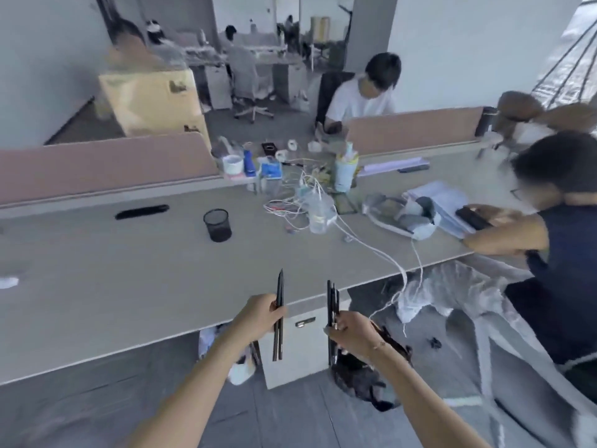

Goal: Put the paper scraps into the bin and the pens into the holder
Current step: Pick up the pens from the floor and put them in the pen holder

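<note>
My left hand (260,313) grips two black pens (279,287) held upright over the desk's front edge. My right hand (350,329) holds a bunch of black pens (332,299), also upright, just past the desk corner. The black mesh pen holder (217,225) stands on the desk well beyond both hands, and it looks empty. A white paper scrap (8,282) lies at the far left of the desk. A bin with a dark bag (360,378) sits on the floor below my right hand.
Tangled white cables (290,211), a clear plastic bottle (318,215) and cups clutter the desk's back right. A person in a dark top (555,240) sits at the right end. A drawer unit (297,344) stands under the desk. Pink dividers (106,166) line the back.
</note>
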{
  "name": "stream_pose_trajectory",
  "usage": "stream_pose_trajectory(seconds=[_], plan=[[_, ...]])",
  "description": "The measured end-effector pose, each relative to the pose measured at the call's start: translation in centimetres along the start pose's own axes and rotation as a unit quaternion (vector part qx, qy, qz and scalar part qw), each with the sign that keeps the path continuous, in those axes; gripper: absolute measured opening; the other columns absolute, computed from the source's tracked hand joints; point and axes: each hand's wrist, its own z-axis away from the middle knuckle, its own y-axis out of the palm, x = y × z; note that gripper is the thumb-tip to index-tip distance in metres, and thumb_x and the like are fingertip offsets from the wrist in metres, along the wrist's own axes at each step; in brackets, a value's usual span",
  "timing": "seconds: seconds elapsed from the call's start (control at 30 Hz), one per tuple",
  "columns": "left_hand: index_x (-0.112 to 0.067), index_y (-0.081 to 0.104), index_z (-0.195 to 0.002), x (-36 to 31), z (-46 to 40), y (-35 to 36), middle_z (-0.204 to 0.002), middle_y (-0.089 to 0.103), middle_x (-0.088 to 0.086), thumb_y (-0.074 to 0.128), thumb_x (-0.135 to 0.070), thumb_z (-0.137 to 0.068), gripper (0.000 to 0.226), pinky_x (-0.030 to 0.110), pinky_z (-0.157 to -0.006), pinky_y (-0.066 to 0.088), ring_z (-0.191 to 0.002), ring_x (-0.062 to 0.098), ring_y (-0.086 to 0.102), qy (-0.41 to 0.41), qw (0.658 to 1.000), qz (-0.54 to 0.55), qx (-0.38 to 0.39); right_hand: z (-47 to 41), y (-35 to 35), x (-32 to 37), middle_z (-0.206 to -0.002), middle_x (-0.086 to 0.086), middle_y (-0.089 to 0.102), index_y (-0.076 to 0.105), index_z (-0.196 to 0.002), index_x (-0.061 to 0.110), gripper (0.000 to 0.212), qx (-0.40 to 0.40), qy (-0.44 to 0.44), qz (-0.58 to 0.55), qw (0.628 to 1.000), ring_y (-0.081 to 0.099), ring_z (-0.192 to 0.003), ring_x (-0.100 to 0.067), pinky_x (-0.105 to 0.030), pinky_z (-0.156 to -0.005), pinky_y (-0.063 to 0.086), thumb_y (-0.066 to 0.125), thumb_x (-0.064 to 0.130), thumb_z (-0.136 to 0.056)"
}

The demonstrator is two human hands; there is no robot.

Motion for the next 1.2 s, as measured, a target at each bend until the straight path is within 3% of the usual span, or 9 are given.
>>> stream_pose_trajectory(seconds=[0.07, 0.17, 0.47, 0.6, 0.73, 0.87, 0.97, 1.1, 1.2], plan=[[-0.003, 0.055, -0.079, 2.3, -1.9, -3.0, -0.068, 0.051, 0.006, 0.058, -0.021, -0.089, 0.021, 0.029, -0.058, 0.052, -0.060, 0.017, 0.051, -0.032, 0.999, 0.027, -0.010, -3.4, 1.3, 2.5, -0.075, 0.000, 0.060, 0.059, -0.088, 0.003, 0.021, 0.017, -0.011, 0.000, 1.000, 0.056, -0.056, -0.012, -0.020, -0.047, 0.048, 0.059, 0.024, -0.086], [-0.016, 0.046, -0.066, 5.0, -4.2, -6.9, -0.064, 0.049, 0.000, 0.058, -0.023, -0.090, 0.028, 0.012, -0.047, 0.037, -0.060, 0.014, 0.046, -0.057, 0.998, 0.020, -0.035, -8.4, 3.0, 5.6, -0.077, -0.005, 0.060, 0.057, -0.083, 0.003, 0.022, 0.042, -0.026, 0.008, 0.999, 0.057, -0.061, -0.019, -0.034, -0.056, 0.051, 0.057, 0.025, -0.085], [0.002, 0.059, -0.090, 10.3, -9.4, -13.9, -0.079, 0.060, 0.011, 0.057, -0.020, -0.089, 0.023, 0.040, -0.068, 0.056, -0.069, 0.021, 0.058, -0.110, 0.987, 0.071, -0.088, -18.5, 6.0, 13.1, -0.070, -0.003, 0.056, 0.040, -0.060, 0.019, 0.031, 0.072, -0.073, 0.022, 0.995, 0.053, -0.051, -0.014, -0.017, -0.044, 0.035, 0.059, 0.020, -0.084], [-0.008, 0.055, -0.079, 11.1, -11.9, -15.1, -0.074, 0.053, 0.007, 0.057, -0.018, -0.088, 0.014, 0.032, -0.061, 0.058, -0.068, 0.019, 0.054, -0.136, 0.980, 0.103, -0.104, -22.9, 6.6, 14.6, -0.067, 0.000, 0.059, 0.050, -0.062, 0.021, 0.023, 0.072, -0.092, 0.014, 0.993, 0.055, -0.056, -0.018, -0.027, -0.057, 0.045, 0.062, 0.021, -0.082], [0.004, 0.059, -0.083, 12.4, -15.5, -16.1, -0.072, 0.054, 0.009, 0.062, -0.021, -0.085, 0.025, 0.043, -0.071, 0.058, -0.066, 0.018, 0.051, -0.150, 0.971, 0.114, -0.146, -28.3, 6.3, 16.3, -0.066, 0.007, 0.061, 0.053, -0.060, 0.027, 0.024, 0.078, -0.114, 0.001, 0.990, 0.056, -0.056, -0.011, -0.021, -0.052, 0.041, 0.064, 0.022, -0.082], [-0.002, 0.056, -0.069, 13.4, -19.4, -17.8, -0.065, 0.051, 0.006, 0.064, -0.028, -0.078, 0.029, 0.046, -0.071, 0.054, -0.060, 0.014, 0.045, -0.178, 0.957, 0.104, -0.205, -34.3, 5.6, 18.3, -0.069, -0.001, 0.069, 0.064, -0.065, 0.018, 0.014, 0.126, -0.135, 0.019, 0.983, 0.064, -0.065, -0.016, -0.031, -0.065, 0.051, 0.066, 0.019, -0.079], [-0.012, 0.049, -0.059, 12.6, -22.1, -19.9, -0.064, 0.053, 0.007, 0.063, -0.022, -0.078, 0.026, 0.042, -0.064, 0.054, -0.060, 0.015, 0.049, -0.185, 0.944, 0.115, -0.248, -38.5, 5.2, 20.4, -0.065, 0.002, 0.066, 0.061, -0.066, 0.014, 0.015, 0.131, -0.167, 0.038, 0.976, 0.063, -0.072, -0.017, -0.024, -0.063, 0.046, 0.066, 0.017, -0.080], [0.002, 0.061, -0.075, 11.9, -26.0, -22.9, -0.069, 0.060, 0.009, 0.065, -0.020, -0.080, 0.023, 0.043, -0.074, 0.056, -0.062, 0.018, 0.058, -0.175, 0.933, 0.144, -0.280, -42.4, 4.4, 23.1, -0.055, 0.013, 0.061, 0.064, -0.071, 0.009, 0.013, 0.123, -0.167, 0.046, 0.977, 0.057, -0.061, -0.014, -0.017, -0.051, 0.039, 0.064, 0.016, -0.081], [0.004, 0.063, -0.081, 11.9, -29.6, -25.1, -0.073, 0.062, 0.012, 0.067, -0.019, -0.081, 0.023, 0.045, -0.075, 0.058, -0.066, 0.017, 0.058, -0.155, 0.932, 0.149, -0.293, -45.7, 4.6, 24.6, -0.052, 0.013, 0.063, 0.058, -0.060, 0.018, 0.021, 0.119, -0.163, 0.023, 0.979, 0.068, -0.070, -0.021, -0.026, -0.060, 0.048, 0.069, 0.016, -0.077]])
